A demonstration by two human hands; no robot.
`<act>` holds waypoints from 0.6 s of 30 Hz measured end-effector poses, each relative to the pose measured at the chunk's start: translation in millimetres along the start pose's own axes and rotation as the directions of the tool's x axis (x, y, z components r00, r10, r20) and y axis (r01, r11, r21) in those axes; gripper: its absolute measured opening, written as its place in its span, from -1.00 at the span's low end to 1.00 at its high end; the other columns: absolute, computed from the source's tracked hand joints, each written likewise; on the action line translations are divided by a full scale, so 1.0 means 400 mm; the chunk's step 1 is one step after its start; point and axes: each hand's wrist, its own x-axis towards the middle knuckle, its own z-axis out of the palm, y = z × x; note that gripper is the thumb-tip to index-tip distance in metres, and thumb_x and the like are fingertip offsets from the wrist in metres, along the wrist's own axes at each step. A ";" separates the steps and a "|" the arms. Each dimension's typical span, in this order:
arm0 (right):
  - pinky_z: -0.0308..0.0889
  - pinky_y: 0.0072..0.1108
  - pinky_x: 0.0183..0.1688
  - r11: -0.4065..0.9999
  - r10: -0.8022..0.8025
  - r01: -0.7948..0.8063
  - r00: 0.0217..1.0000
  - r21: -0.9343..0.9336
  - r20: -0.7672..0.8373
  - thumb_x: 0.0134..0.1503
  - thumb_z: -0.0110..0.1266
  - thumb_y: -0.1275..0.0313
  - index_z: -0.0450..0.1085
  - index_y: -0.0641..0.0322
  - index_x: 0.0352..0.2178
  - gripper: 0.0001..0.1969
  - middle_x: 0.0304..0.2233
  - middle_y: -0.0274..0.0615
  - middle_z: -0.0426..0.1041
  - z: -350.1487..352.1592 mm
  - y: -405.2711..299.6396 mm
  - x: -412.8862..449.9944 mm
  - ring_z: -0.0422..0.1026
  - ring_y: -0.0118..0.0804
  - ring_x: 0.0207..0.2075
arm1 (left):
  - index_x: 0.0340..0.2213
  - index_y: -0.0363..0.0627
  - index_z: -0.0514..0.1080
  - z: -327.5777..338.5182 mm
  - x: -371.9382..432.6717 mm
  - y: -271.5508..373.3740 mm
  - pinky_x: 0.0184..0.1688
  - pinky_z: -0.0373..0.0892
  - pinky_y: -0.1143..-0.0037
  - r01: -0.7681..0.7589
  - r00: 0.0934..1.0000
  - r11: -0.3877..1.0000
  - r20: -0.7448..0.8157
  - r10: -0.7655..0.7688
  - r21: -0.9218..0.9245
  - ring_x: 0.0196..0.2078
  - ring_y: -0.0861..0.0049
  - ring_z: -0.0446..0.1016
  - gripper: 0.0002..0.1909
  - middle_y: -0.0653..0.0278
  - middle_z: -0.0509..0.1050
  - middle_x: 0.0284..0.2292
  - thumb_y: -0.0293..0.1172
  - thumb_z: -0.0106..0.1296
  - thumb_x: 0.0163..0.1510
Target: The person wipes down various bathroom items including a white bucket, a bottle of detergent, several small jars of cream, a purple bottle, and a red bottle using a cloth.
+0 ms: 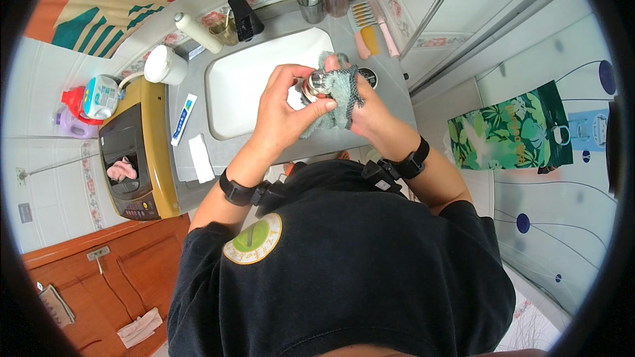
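Over the right front part of the white sink basin, both hands are close together. My left hand grips a small, rounded, shiny metal piece, its fingers on the far side and its thumb at the near side. My right hand holds a grey-green fluffy cloth with a dark checked edge, pressed against the metal piece. The cloth covers part of the metal, so its full shape is hidden. A round black lid or tin lies on the counter just behind my right hand.
On the grey counter are a toothpaste box, a folded white paper, a white tub, a pale bottle, tumblers and hairbrushes. A washing machine stands left; a leafy-patterned bag hangs right.
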 end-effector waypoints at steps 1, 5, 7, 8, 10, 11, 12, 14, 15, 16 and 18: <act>0.24 -0.69 -0.50 1.000 0.002 -0.002 1.000 -0.002 0.001 0.06 -0.06 0.09 0.26 0.17 -0.43 -0.66 -0.54 -0.36 0.34 -0.005 -0.002 0.001 0.33 -0.56 -0.52 | -0.29 -0.21 0.34 -0.004 0.001 0.004 -0.18 0.28 0.49 0.001 1.000 1.000 -0.002 -0.001 -0.001 -0.24 0.42 0.36 -0.48 0.19 0.36 -0.28 -0.33 0.27 -0.35; 0.23 -0.68 -0.55 0.988 0.131 -0.128 0.991 -0.087 0.032 0.04 -0.03 0.06 0.26 0.16 -0.45 -0.64 -0.59 -0.37 0.31 -0.030 -0.004 0.028 0.30 -0.56 -0.59 | -0.29 -0.21 0.36 -0.018 0.005 0.021 -0.16 0.29 0.50 -0.126 0.981 0.992 0.149 0.125 -0.006 -0.26 0.39 0.39 -0.55 0.20 0.39 -0.32 -0.43 0.23 -0.32; 0.22 -0.68 -0.55 0.971 0.225 -0.222 0.974 -0.089 0.029 0.04 -0.04 0.05 0.26 0.16 -0.44 -0.64 -0.59 -0.37 0.29 -0.031 -0.013 0.029 0.29 -0.56 -0.60 | -0.27 -0.22 0.36 -0.024 0.006 -0.004 -0.11 0.27 0.49 -0.149 0.966 0.988 0.205 0.156 -0.048 -0.23 0.35 0.38 -0.52 0.16 0.38 -0.30 -0.44 0.23 -0.32; 0.23 -0.69 -0.54 0.958 0.235 -0.228 0.972 -0.173 0.020 0.03 -0.03 0.05 0.25 0.17 -0.44 -0.63 -0.57 -0.35 0.30 -0.028 -0.016 0.028 0.30 -0.55 -0.57 | -0.27 -0.22 0.36 -0.019 0.000 -0.013 -0.11 0.27 0.49 -0.148 0.966 0.988 0.206 0.155 -0.047 -0.23 0.35 0.38 -0.52 0.16 0.38 -0.30 -0.44 0.23 -0.32; 0.23 -0.69 -0.54 0.972 0.195 -0.192 0.981 -0.136 0.009 0.03 -0.02 0.04 0.25 0.18 -0.43 -0.62 -0.56 -0.35 0.31 -0.017 -0.012 0.024 0.31 -0.55 -0.56 | -0.31 -0.22 0.35 -0.012 -0.006 -0.022 -0.08 0.25 0.46 -0.072 0.990 0.992 0.115 0.084 -0.106 -0.19 0.31 0.36 -0.55 0.12 0.38 -0.31 -0.44 0.23 -0.32; 0.23 -0.69 -0.54 0.983 0.157 -0.156 0.988 -0.098 -0.004 0.02 -0.02 0.04 0.24 0.19 -0.41 -0.61 -0.55 -0.34 0.31 -0.014 -0.011 0.022 0.31 -0.55 -0.56 | -0.31 -0.22 0.35 -0.008 -0.009 -0.014 -0.08 0.25 0.46 -0.073 0.990 0.992 0.114 0.085 -0.106 -0.19 0.31 0.36 -0.55 0.12 0.38 -0.31 -0.44 0.23 -0.32; 0.24 -0.70 -0.53 0.983 0.173 -0.172 0.985 -0.061 0.018 0.03 -0.02 0.05 0.22 0.20 -0.37 -0.60 -0.53 -0.33 0.31 -0.023 -0.015 0.022 0.31 -0.54 -0.55 | -0.34 -0.22 0.34 -0.003 -0.011 0.003 -0.08 0.25 0.45 -0.096 0.995 0.995 0.024 0.097 -0.040 -0.18 0.30 0.35 -0.56 0.11 0.38 -0.32 -0.42 0.24 -0.34; 0.24 -0.70 -0.53 0.984 0.157 -0.157 0.988 -0.079 -0.006 0.04 -0.02 0.07 0.21 0.21 -0.34 -0.60 -0.52 -0.33 0.31 -0.020 -0.012 0.019 0.32 -0.54 -0.55 | -0.41 -0.20 0.29 -0.002 -0.011 0.029 -0.09 0.25 0.44 -0.155 0.987 0.982 -0.037 0.159 0.107 -0.19 0.29 0.34 -0.54 0.12 0.37 -0.35 -0.36 0.27 -0.38; 0.24 -0.70 -0.53 0.985 0.145 -0.147 0.989 -0.095 -0.030 0.05 -0.02 0.10 0.19 0.22 -0.31 -0.61 -0.51 -0.33 0.31 -0.019 -0.010 0.011 0.32 -0.54 -0.54 | -0.41 -0.20 0.29 -0.001 -0.015 0.027 -0.09 0.25 0.44 -0.152 0.987 0.983 -0.034 0.157 0.104 -0.19 0.29 0.34 -0.54 0.12 0.37 -0.35 -0.36 0.27 -0.38; 0.25 -0.69 -0.52 0.990 0.124 -0.120 0.992 -0.078 0.038 0.04 -0.01 0.12 0.19 0.23 -0.27 -0.60 -0.49 -0.33 0.32 -0.018 -0.008 0.005 0.33 -0.54 -0.53 | -0.39 -0.21 0.30 0.000 -0.018 0.022 -0.08 0.23 0.46 -0.146 0.989 0.982 0.011 0.146 0.118 -0.20 0.32 0.34 -0.52 0.13 0.37 -0.34 -0.31 0.28 -0.38; 0.25 -0.69 -0.52 0.985 0.158 -0.151 0.985 -0.083 0.076 0.04 0.01 0.13 0.19 0.24 -0.25 -0.59 -0.49 -0.33 0.32 -0.040 0.001 0.027 0.33 -0.55 -0.54 | -0.33 -0.25 0.32 -0.002 -0.023 0.025 -0.06 0.21 0.45 -0.114 0.989 0.986 0.104 0.101 0.124 -0.18 0.30 0.34 -0.48 0.12 0.37 -0.30 -0.30 0.28 -0.35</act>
